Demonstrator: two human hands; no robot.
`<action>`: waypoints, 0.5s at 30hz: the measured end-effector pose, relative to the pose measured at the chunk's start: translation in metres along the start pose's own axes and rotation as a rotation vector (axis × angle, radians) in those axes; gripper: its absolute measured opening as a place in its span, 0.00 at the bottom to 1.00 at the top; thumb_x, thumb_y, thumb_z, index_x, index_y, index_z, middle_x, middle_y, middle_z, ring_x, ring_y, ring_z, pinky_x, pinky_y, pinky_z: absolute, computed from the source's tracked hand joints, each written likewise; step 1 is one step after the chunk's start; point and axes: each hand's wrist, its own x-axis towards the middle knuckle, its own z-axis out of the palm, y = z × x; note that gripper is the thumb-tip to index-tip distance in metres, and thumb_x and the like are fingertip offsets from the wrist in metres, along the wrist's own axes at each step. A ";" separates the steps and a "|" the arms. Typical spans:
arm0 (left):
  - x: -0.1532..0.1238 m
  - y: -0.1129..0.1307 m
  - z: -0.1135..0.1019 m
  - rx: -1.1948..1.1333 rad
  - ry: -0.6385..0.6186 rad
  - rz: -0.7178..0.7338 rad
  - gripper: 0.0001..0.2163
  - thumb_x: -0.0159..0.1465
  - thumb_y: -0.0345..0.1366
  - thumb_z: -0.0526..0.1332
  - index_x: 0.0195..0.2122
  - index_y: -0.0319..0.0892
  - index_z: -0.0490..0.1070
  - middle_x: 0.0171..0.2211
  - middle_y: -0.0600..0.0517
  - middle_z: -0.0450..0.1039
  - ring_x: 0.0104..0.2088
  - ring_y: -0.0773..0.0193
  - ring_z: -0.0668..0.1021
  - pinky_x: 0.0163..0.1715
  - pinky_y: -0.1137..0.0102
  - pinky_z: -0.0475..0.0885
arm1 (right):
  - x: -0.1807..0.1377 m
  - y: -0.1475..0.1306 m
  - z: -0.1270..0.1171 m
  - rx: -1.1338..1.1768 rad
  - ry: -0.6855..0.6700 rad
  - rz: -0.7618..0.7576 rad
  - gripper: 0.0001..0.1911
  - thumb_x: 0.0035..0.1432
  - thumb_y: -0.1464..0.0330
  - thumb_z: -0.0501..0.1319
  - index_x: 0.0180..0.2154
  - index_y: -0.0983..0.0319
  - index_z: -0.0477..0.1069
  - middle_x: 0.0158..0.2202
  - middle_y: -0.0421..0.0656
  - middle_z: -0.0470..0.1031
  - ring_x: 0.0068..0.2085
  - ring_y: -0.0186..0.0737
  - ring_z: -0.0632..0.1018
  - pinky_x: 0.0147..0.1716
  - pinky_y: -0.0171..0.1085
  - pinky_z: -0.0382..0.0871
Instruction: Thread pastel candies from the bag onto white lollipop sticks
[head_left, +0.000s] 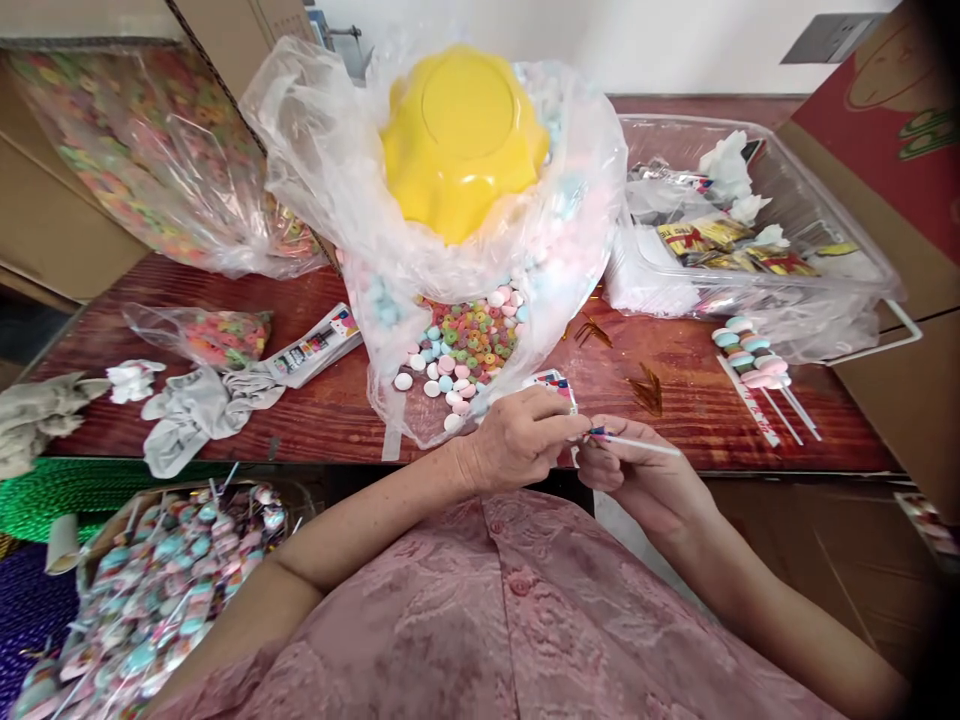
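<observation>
At the front edge of the red-brown table (690, 430), my right hand (652, 480) pinches a white stick (641, 443) by its dark tip; my left hand (525, 440) meets it there, its grip hidden.

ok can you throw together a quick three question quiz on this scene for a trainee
1. Multiple choice: what colour is the upturned scalloped bowl?
A) blue
B) yellow
C) green

2. True or false: the clear plastic tub is to the right of the scalloped bowl.

3. Short answer: what slim object does the right hand hold?

Key:
1. B, yellow.
2. True.
3. A thin white stick, lying across the fingers.
</observation>
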 end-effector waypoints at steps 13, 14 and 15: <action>-0.143 0.061 -0.215 0.385 0.061 -1.206 0.13 0.58 0.41 0.64 0.41 0.40 0.80 0.32 0.51 0.79 0.31 0.62 0.78 0.31 0.71 0.72 | 0.036 0.048 -0.020 -0.935 0.172 -0.594 0.09 0.60 0.64 0.67 0.43 0.57 0.74 0.36 0.43 0.77 0.29 0.38 0.76 0.28 0.38 0.72; -0.170 0.060 -0.231 0.517 -0.033 -1.426 0.13 0.58 0.39 0.63 0.42 0.40 0.80 0.31 0.51 0.79 0.33 0.59 0.79 0.32 0.71 0.72 | 0.039 0.053 -0.017 -1.061 0.138 -0.682 0.12 0.60 0.64 0.67 0.46 0.56 0.74 0.39 0.45 0.77 0.31 0.40 0.77 0.28 0.39 0.72; -0.196 0.060 -0.243 0.614 -0.167 -1.634 0.15 0.57 0.37 0.63 0.44 0.41 0.79 0.33 0.50 0.80 0.36 0.56 0.80 0.34 0.70 0.73 | 0.041 0.057 -0.012 -1.154 0.111 -0.760 0.16 0.60 0.65 0.67 0.51 0.55 0.74 0.43 0.48 0.77 0.33 0.44 0.78 0.29 0.41 0.72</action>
